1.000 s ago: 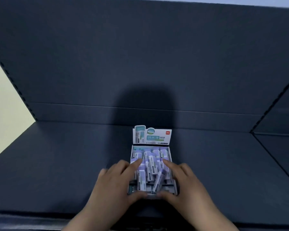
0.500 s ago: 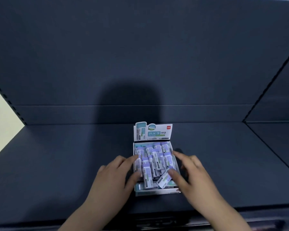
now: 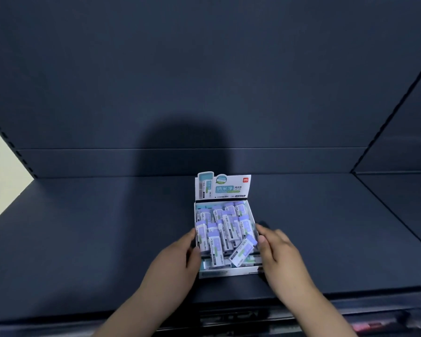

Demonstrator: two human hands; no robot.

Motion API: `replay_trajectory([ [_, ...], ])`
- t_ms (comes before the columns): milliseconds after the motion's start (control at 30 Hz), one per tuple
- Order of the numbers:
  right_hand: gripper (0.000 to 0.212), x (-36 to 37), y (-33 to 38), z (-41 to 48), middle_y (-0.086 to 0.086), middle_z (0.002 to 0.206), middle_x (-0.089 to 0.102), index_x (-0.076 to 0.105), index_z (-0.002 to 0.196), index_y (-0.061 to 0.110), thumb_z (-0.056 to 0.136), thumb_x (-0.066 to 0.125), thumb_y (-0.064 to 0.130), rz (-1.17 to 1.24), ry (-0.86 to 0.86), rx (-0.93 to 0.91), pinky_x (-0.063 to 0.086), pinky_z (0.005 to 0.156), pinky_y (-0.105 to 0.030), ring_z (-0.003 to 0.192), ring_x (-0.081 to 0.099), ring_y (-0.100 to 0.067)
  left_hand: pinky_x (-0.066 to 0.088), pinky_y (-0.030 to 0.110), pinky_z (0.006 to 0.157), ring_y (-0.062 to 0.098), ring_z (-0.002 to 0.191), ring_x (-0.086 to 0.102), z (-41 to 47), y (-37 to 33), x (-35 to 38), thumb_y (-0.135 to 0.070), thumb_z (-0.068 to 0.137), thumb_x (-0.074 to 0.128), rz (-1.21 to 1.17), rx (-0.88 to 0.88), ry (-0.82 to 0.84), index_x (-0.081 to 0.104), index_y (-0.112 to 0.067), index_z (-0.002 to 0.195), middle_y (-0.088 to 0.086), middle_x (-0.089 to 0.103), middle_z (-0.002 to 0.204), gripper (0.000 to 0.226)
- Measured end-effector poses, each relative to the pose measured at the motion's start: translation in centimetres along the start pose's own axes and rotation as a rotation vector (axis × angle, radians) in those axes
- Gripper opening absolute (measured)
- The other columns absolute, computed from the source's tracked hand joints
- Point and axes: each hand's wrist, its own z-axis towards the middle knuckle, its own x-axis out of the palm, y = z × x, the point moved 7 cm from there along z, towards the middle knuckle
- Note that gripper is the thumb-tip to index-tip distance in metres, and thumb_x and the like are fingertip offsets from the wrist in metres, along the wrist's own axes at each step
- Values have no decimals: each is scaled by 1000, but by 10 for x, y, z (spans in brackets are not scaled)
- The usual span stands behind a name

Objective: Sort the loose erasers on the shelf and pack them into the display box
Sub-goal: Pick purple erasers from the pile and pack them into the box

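A white display box (image 3: 229, 272) with an upright printed header card (image 3: 223, 188) stands on the dark shelf (image 3: 83, 239), near its front edge. Several purple-and-white wrapped erasers (image 3: 225, 227) fill it in a loose pile, and one eraser (image 3: 243, 250) lies slanted at the front right. My left hand (image 3: 173, 266) holds the box's left wall, fingers outside and thumb at the rim. My right hand (image 3: 282, 256) holds the right wall the same way.
The shelf's dark back panel (image 3: 204, 93) rises behind the box. A neighbouring shelf bay (image 3: 404, 203) joins on the right. At the left the shelf ends against a pale wall (image 3: 3, 178). The shelf's front lip (image 3: 229, 310) runs below my wrists.
Both hands have slid off the top of the erasers and out to the box's side walls. The box now sits a little farther back from the shelf's front edge.
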Motion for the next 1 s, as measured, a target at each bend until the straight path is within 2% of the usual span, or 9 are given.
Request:
replay_trajectory([
  [167, 37, 0, -3, -1, 4, 92, 52, 56, 128, 21, 97, 42, 8, 7, 0, 10, 33, 72, 2, 87, 50, -11, 46, 25, 80, 10, 90, 60, -1, 1, 1, -23, 96, 44, 4, -2, -17, 45, -35, 133, -9, 66, 102, 39],
  [400, 39, -2, 0, -6, 9, 86, 54, 60, 124, 23, 93, 45, 3, 43, -14, -28, 35, 71, 1, 85, 53, -4, 46, 24, 78, 8, 87, 60, -10, 3, 3, -25, 97, 41, 33, -36, -31, 36, -29, 143, -6, 65, 106, 46],
  [500, 39, -2, -4, -8, 9, 91, 60, 63, 121, 21, 92, 48, 1, 98, -53, -18, 35, 73, 2, 90, 55, 1, 46, 22, 72, 9, 80, 61, -9, 0, -2, -21, 96, 43, 3, -14, -24, 48, -32, 132, -6, 67, 98, 38],
  [567, 39, -3, -6, -9, 10, 97, 64, 65, 118, 23, 91, 49, -1, 171, -70, -5, 35, 72, 2, 93, 55, 8, 44, 18, 77, 7, 88, 59, -3, 1, -9, -17, 96, 41, 14, 9, -55, 53, -31, 126, -8, 65, 106, 35],
  [633, 40, -3, -10, -8, 14, 101, 66, 66, 113, 30, 91, 49, 0, 270, -51, 34, 37, 73, 2, 93, 56, 11, 43, 20, 79, 8, 91, 55, 6, 2, -18, -15, 97, 38, 136, 51, -91, 47, -31, 133, -7, 56, 111, 40],
  [700, 40, -2, -12, -8, 14, 103, 68, 67, 109, 35, 91, 50, 3, 335, -25, 61, 40, 76, -1, 94, 59, 8, 46, 26, 65, 14, 76, 52, 16, -3, -19, -5, 90, 47, 312, 147, -62, 43, -35, 137, -5, 49, 100, 57],
  [800, 39, -2, -14, -9, 17, 102, 69, 66, 104, 39, 91, 51, 6, 322, -33, 66, 40, 79, -3, 97, 59, 6, 38, 25, 51, 17, 66, 51, 27, -13, -17, 4, 68, 63, 506, 304, -10, 60, -34, 123, -2, 49, 87, 67],
  [867, 42, -3, -14, -11, 23, 100, 68, 62, 100, 45, 91, 52, 6, 284, -59, 49, 38, 79, 0, 99, 57, 10, 35, 26, 57, 19, 73, 53, 33, -24, -17, -3, 74, 59, 626, 327, 18, 59, -37, 123, -1, 49, 90, 59],
  [1000, 46, -4, -14, -11, 32, 99, 64, 61, 95, 48, 89, 56, 3, 261, -89, 36, 36, 76, 2, 94, 55, 16, 29, 26, 75, 17, 101, 43, 43, -35, -17, -20, 96, 35, 726, 237, 103, 32, -45, 140, -3, 36, 110, 51],
])
